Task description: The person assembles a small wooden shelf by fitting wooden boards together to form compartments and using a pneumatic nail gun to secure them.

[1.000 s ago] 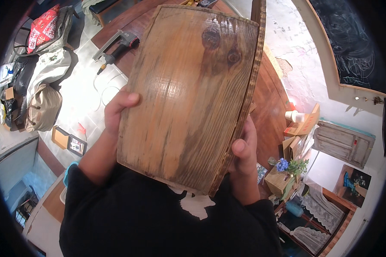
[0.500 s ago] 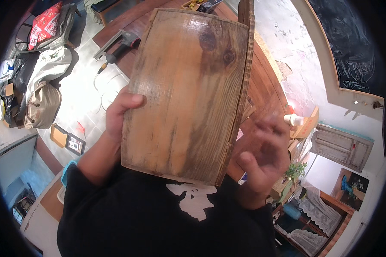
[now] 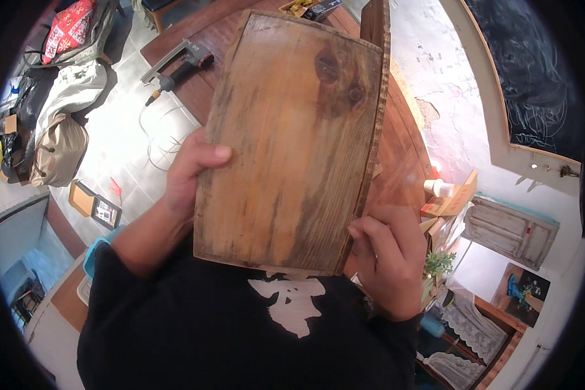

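The left hand is clamped on the left edge of a wooden panel, held up before the black shirt, hiding part of the table. The right hand curls its fingers at the panel's lower right edge; I cannot tell whether they grip. A nail gun lies at the table's left corner.

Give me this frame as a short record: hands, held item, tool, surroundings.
held item: wooden piece, broad grained face toward camera
left hand: grips left edge, thumb on face
right hand: fingers curled at lower right edge, contact unclear
tool: grey-and-black power tool, left side of table
surroundings: chalkboard upper right, red patterned cushion upper left
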`<state>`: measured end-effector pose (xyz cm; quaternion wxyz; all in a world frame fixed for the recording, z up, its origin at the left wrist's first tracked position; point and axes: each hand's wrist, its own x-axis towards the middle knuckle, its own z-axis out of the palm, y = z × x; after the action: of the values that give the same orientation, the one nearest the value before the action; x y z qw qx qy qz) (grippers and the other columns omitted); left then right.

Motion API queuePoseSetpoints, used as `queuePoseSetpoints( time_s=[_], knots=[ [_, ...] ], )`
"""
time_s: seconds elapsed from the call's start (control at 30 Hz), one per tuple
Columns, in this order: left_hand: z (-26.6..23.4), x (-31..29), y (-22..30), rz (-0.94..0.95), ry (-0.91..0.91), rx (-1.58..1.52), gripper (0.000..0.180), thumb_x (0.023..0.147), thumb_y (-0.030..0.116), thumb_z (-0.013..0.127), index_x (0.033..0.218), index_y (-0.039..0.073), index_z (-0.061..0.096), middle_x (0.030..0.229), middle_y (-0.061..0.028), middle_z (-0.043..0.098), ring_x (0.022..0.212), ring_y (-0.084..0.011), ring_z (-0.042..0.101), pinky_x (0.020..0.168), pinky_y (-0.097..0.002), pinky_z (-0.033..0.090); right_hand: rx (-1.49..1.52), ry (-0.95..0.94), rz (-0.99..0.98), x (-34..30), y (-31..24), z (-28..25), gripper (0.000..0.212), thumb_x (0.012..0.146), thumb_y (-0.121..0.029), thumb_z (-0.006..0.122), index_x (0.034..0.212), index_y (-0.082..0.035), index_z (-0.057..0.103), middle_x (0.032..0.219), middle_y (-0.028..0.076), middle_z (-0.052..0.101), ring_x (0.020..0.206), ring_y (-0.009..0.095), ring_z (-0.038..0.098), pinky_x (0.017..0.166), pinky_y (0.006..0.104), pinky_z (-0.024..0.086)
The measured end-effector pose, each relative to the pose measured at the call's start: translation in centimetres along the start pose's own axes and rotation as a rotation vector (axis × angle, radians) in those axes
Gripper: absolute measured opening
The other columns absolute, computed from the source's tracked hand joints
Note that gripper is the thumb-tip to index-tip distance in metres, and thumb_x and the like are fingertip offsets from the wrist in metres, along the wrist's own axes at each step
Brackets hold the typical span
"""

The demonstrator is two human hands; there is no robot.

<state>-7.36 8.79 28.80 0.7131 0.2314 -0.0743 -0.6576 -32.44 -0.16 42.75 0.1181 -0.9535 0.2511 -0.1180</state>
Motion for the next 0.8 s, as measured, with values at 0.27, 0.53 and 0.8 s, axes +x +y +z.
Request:
queuePoseSetpoints(
  time_s=[0.27,0.53,0.8],
  knots=[
    [0.1,0.0,0.0,0.024,0.0,0.019,0.061,0.091,0.016,0.063,0.143,-0.012,0.049,0.128,-0.0235,0.068,0.112,-0.0296,0.072,0.099,-0.0401,0.058,0.131,0.012,0.094,-0.7,0.9,0.5,0.02,0.082,0.004,0.075,0.098,0.0,0.064,0.097,0.014,0.062,0.086,0.034,0.064,0.074,0.0413,0.052],
    [0.2,0.2,0.4,0.044,-0.017,0.041,0.062,0.092,0.02,0.062,0.143,-0.013,0.047,0.128,-0.0241,0.068,0.113,-0.0299,0.072,0.099,-0.0398,0.058,0.17,0.115,0.3,-2.5,2.0,-0.1,0.013,0.087,0.001,0.076,0.093,0.001,0.065,0.091,0.014,0.064,0.081,0.03,0.065,0.072,0.0368,0.051],
    [0.6,0.4,0.3,0.02,0.019,0.024,0.062,0.092,0.019,0.061,0.143,-0.013,0.047,0.127,-0.0245,0.068,0.112,-0.0307,0.072,0.099,-0.0401,0.058,0.424,-0.03,0.407,-2.7,1.8,0.0,0.012,0.096,-0.006,0.07,0.092,0.003,0.063,0.08,0.013,0.062,0.069,0.026,0.063,0.065,0.0345,0.049]
  ],
)
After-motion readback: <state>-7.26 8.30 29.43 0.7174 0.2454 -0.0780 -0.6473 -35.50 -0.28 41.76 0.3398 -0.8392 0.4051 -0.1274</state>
